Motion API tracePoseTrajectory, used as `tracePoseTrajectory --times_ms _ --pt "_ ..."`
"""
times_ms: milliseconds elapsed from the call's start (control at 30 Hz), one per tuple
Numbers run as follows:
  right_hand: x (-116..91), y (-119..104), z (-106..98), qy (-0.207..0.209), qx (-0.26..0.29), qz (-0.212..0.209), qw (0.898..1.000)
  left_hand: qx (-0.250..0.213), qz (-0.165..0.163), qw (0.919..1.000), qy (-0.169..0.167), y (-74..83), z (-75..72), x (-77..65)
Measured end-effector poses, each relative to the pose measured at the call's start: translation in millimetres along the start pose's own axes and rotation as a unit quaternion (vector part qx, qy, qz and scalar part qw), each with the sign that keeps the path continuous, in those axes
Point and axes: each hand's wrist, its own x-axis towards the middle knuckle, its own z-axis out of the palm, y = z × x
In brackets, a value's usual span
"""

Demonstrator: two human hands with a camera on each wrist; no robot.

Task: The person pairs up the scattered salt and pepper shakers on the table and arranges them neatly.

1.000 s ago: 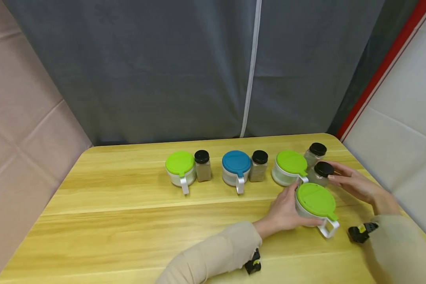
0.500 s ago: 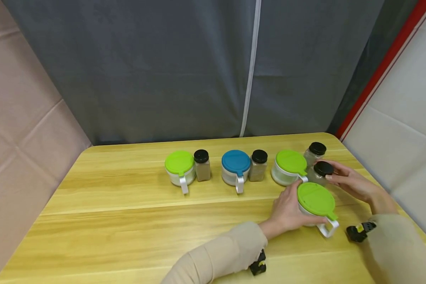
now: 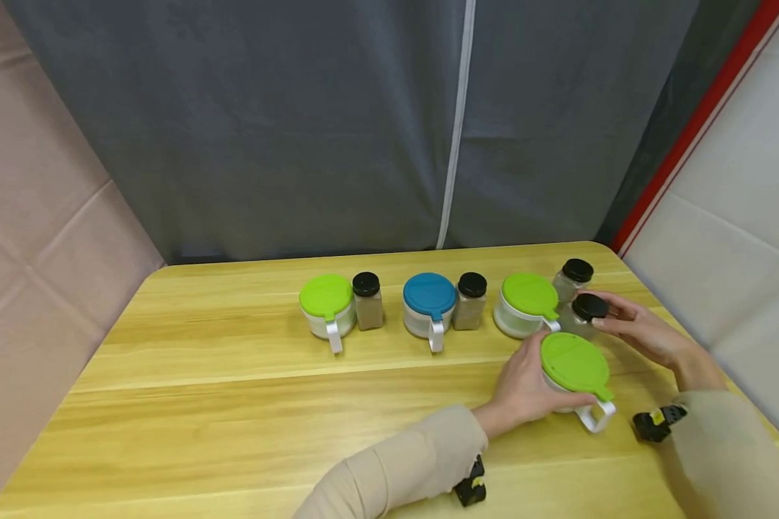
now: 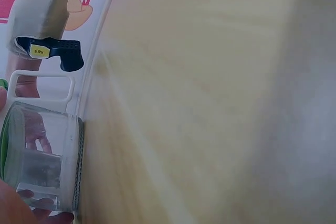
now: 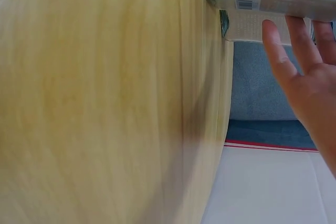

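At the right of the head view, my left hand [image 3: 526, 386] grips a round seasoning jar [image 3: 574, 362] with a green lid and white handle, thumb toward the handle side. In the left wrist view that glass jar [image 4: 39, 156] shows clear walls close over the tabletop. Just behind it, my right hand [image 3: 649, 335] holds a square spice jar [image 3: 578, 317] with a black lid, fingers at its far side and thumb near the lid. The right wrist view shows the fingers [image 5: 302, 43] against the spice jar's labelled side [image 5: 273, 1]. My hand hides part of the spice jar.
Another green-lidded jar [image 3: 526, 313] and a second spice jar [image 3: 570, 281] stand close behind. Leftward are a blue-lidded jar [image 3: 428, 306], a spice jar [image 3: 470, 306], a green-lidded jar [image 3: 327, 310] and a spice jar [image 3: 368, 306]. A white wall [image 3: 733, 238] bounds the right.
My left hand has shifted slightly right around the green-lidded jar. My right hand and the spice jar are almost still; the head view has drifted a little.
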Motion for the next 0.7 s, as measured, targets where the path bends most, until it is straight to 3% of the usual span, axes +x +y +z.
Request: tracePoseTrajectory --times_ms 333,700 --pt "-2 -1 3 0.022 -0.006 -0.002 1.0 -0.008 0.003 0.9999 -0.008 -1.9 -6.9 -6.7" --pt "-11 -7 7 0.079 -0.112 0.043 0.99 -0.024 0.02 0.9983 -0.049 -1.1 -21.9 -24.0"
